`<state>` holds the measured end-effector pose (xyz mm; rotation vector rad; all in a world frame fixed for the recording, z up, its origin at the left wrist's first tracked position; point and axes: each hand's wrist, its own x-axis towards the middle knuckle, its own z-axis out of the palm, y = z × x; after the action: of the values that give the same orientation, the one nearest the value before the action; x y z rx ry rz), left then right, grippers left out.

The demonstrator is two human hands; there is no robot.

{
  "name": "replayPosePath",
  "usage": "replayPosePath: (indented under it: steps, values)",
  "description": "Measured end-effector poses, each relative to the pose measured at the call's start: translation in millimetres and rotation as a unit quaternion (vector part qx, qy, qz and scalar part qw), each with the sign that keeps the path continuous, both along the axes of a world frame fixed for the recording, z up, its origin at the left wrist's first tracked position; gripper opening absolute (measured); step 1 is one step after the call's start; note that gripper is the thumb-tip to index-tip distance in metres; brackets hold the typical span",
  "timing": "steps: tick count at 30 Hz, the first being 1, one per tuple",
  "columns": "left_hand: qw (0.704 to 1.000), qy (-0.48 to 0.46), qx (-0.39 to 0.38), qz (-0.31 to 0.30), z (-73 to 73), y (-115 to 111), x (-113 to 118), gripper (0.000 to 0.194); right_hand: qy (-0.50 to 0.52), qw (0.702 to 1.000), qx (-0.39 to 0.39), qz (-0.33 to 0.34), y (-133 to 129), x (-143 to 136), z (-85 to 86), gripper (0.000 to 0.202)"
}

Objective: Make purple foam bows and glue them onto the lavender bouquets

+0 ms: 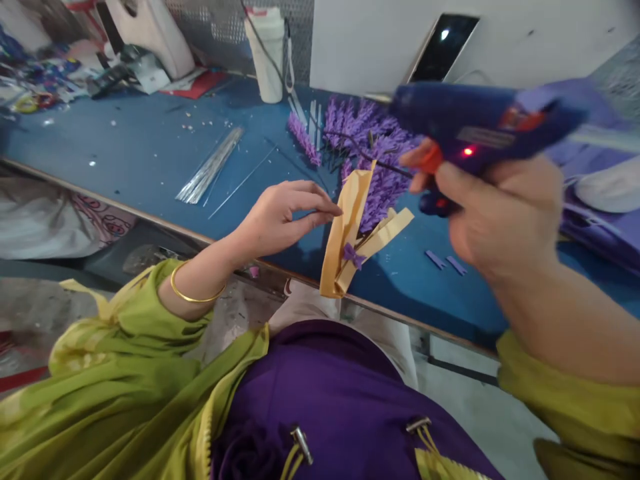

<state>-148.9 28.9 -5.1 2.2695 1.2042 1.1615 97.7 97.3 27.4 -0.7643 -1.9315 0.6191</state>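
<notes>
My right hand (505,207) grips a dark blue glue gun (450,117) with an orange trigger and a lit red light, raised over the table. Near the table's front edge lies a yellow paper wrap (347,227), its lower end over the edge, with a small purple bow (353,256) on it. My left hand (295,215) is at the left side of the wrap, thumb and fingertips close together; whether something small is between them cannot be made out. Purple flower sprigs (383,180) lie behind and beside the wrap.
On the blue table (145,147) are a bundle of thin wires (213,167), a white tumbler (267,57) and two small purple strips (445,261). A phone (445,48) leans at the back. Clutter (50,80) covers the far left, purple material (600,220) the right.
</notes>
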Motion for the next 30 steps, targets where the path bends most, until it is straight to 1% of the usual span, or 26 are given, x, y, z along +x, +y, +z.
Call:
replayPosePath:
  steps: [1, 3, 6, 7, 9, 11, 13, 15, 17, 19, 20, 21, 23, 24, 25, 26, 27, 28, 29, 30]
  values:
    - [1.000, -0.018, -0.001, 0.026, 0.8, -2.2, -0.1, 0.020, 0.068, 0.996, -0.038, 0.031, 5.5, -12.6, 4.9, 0.010]
    - [0.996, -0.045, 0.004, 0.083, 2.3, -5.5, 0.1, 0.020, 0.136, 0.981, -0.122, 0.065, 14.5, -37.8, 14.1, 0.007]
    - [0.985, -0.090, 0.008, 0.146, 2.9, -4.6, 1.5, 0.015, 0.154, 0.961, -0.196, 0.122, 22.2, -74.2, 22.8, 0.005]
    - [0.981, -0.115, 0.003, 0.158, 1.9, -2.2, 2.4, 0.017, 0.144, 0.955, -0.220, 0.138, 23.0, -86.0, 23.8, 0.006]
    - [0.969, -0.171, -0.010, 0.179, -2.9, 6.0, 4.4, 0.029, 0.133, 0.937, -0.275, 0.171, 22.7, -108.9, 22.8, 0.009]
    - [0.954, -0.227, -0.018, 0.197, -10.9, 16.8, 5.8, 0.035, 0.139, 0.917, -0.329, 0.178, 21.0, -130.2, 18.8, 0.012]
    - [0.940, -0.271, -0.020, 0.205, -20.1, 27.1, 5.6, 0.031, 0.149, 0.905, -0.367, 0.158, 19.0, -147.8, 13.6, 0.011]
    - [0.932, -0.293, -0.021, 0.213, -27.1, 33.9, 3.2, 0.029, 0.149, 0.904, -0.377, 0.140, 17.3, -158.2, 9.7, 0.011]
    - [0.928, -0.294, -0.026, 0.228, -29.7, 35.8, -2.2, 0.029, 0.103, 0.916, -0.358, 0.147, 15.9, -157.5, 9.3, 0.011]
    - [0.922, -0.289, -0.030, 0.256, -27.6, 33.9, -11.7, 0.029, 0.030, 0.939, -0.310, 0.147, 14.1, -141.6, 13.5, 0.010]
    - [0.917, -0.284, -0.035, 0.279, -25.5, 32.3, -18.1, 0.029, -0.003, 0.951, -0.277, 0.138, 12.6, -127.1, 17.2, 0.008]
    - [0.911, -0.275, -0.040, 0.305, -23.3, 30.6, -25.6, 0.029, -0.017, 0.964, -0.239, 0.112, 10.4, -108.5, 21.5, 0.009]
    - [0.902, -0.226, -0.071, 0.361, -20.7, 28.1, -42.3, 0.027, -0.030, 0.988, -0.138, 0.069, 3.0, -60.8, 29.5, 0.019]
    - [0.897, -0.200, -0.088, 0.384, -20.8, 27.5, -50.5, 0.027, -0.057, 0.995, -0.078, 0.027, -2.5, -33.8, 32.0, 0.020]
    - [0.892, -0.166, -0.112, 0.406, -21.9, 27.3, -57.9, 0.028, -0.089, 0.995, -0.022, -0.038, -9.2, -6.4, 32.6, 0.019]
    - [0.887, -0.123, -0.140, 0.422, -23.5, 27.4, -63.9, 0.029, -0.120, 0.987, 0.021, -0.109, -16.8, 20.0, 30.7, 0.018]
    - [0.882, -0.089, -0.157, 0.435, -25.3, 27.6, -68.2, 0.030, -0.151, 0.971, 0.047, -0.177, -24.8, 44.1, 26.1, 0.016]
    - [0.881, -0.069, -0.171, 0.435, -26.6, 27.9, -70.8, 0.030, -0.187, 0.954, 0.045, -0.229, -32.7, 65.0, 18.7, 0.015]
    - [0.879, -0.042, -0.184, 0.438, -27.1, 28.2, -71.6, 0.031, -0.222, 0.938, 0.036, -0.264, -40.1, 82.0, 9.0, 0.014]
    - [0.875, -0.009, -0.193, 0.445, -26.3, 28.7, -70.9, 0.032, -0.250, 0.925, 0.023, -0.284, -46.3, 94.8, -2.4, 0.014]
